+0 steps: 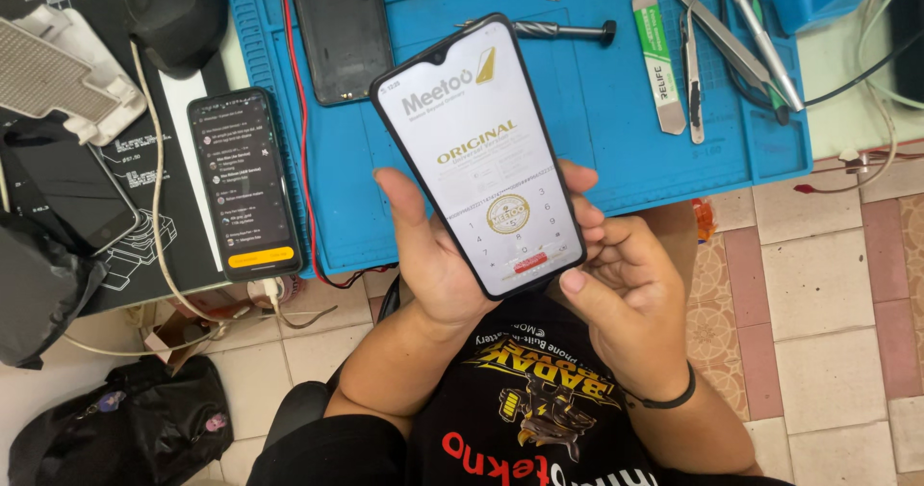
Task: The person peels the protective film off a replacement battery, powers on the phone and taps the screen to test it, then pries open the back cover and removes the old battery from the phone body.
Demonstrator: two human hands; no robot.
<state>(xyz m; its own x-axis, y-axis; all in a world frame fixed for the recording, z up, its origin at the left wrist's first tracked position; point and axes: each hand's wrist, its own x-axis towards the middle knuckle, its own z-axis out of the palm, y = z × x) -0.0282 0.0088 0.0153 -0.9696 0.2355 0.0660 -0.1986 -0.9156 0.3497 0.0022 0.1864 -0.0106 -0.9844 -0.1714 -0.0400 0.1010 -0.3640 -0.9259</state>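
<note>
A phone with a lit white screen is held up over the near edge of a blue work mat, tilted with its top towards the far left. The left hand is clamped around its lower left side, thumb lying along the glass edge. The right hand cups the lower right corner, its thumb pressed on the bottom edge. To the left, a second phone lies lit on the desk with a white cable beside it. On the mat's far side lie a screwdriver and tweezers.
</note>
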